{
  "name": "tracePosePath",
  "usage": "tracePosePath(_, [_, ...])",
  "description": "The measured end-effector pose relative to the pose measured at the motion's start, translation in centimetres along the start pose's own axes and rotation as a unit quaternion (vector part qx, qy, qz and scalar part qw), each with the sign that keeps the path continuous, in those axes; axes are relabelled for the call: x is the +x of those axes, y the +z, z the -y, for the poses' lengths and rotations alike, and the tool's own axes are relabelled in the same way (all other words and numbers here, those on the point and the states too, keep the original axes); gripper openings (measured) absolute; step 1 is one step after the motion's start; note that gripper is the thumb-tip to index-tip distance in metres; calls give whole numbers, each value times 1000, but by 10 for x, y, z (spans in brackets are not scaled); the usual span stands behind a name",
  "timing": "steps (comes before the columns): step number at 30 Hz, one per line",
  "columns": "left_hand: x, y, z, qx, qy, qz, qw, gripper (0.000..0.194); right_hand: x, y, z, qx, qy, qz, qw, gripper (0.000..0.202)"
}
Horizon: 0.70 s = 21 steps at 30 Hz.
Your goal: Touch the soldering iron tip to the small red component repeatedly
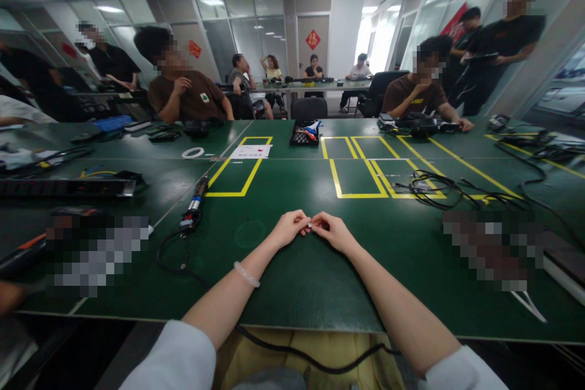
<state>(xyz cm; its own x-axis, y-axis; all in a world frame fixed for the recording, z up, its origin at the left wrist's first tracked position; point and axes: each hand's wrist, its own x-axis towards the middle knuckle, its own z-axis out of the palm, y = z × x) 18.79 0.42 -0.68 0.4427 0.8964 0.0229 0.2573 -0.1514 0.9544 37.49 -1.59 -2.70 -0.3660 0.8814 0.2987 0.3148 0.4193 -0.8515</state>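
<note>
Over the green table (292, 280), my left hand (292, 226) and my right hand (329, 230) meet at the fingertips. Between them is a tiny whitish piece (310, 225), too small to name. Both hands are closed in a pinch, and the fingers of each seem to touch the piece. A pale bracelet (247, 275) circles my left wrist. To the left of my hands lies a slim tool with a dark cable, perhaps an electric screwdriver (195, 204).
Farther back are a black tray of small parts (304, 133), a white sheet (251, 151) and yellow tape outlines (361, 196). Black cables (434, 187) lie at right, a power strip (68, 187) at left. People sit across the table; others stand behind.
</note>
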Motion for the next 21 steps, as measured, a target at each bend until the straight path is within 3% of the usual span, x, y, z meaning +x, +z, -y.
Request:
tracePosePath(8, [-1,-1,2,7,-11,11,1000,33,0,0,3,-25,-17,-20,999,12])
tracePosePath(21, [-2,-6,4,34,34,2,999,27,2,2,1,-26,8,-38,999,18])
